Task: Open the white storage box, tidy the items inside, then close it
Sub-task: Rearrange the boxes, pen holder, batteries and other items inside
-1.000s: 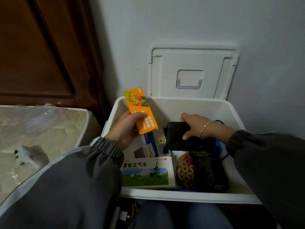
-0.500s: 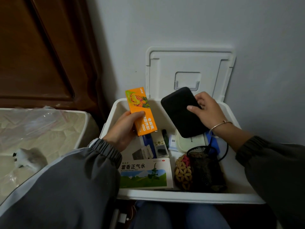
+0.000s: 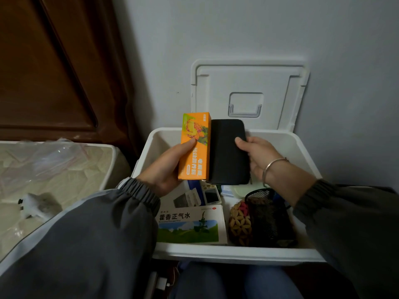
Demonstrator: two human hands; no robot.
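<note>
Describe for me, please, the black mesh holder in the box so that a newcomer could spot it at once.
Start at the open white storage box and look to its near right corner. There the black mesh holder lies, just right of a beaded tan-and-pink piece. It alone is dark wire mesh.
</note>
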